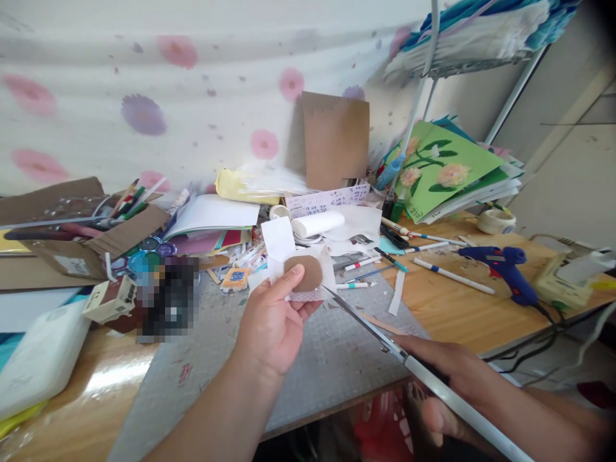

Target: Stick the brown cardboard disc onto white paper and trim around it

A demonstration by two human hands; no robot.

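Note:
My left hand [274, 321] pinches a brown oval cardboard piece [308, 273], thumb on top and fingers underneath. Behind and under the oval lies a whitish sheet [328, 264] with a bubbly texture at its lower edge, also in that grip. On the right, my right hand [447, 372] is closed around a pair of metal scissors [370, 330]. Their blades look nearly closed, and the tips point up-left, close to the right edge of the oval. The right hand partly hides the handles.
A grey cutting mat [202, 378] covers the table's middle, with paper scraps and pens behind. A blue glue gun [500, 256] lies right. Left stand a cardboard box [125, 234] of tools and a white case [43, 353]. A brown board [335, 141] leans at the back.

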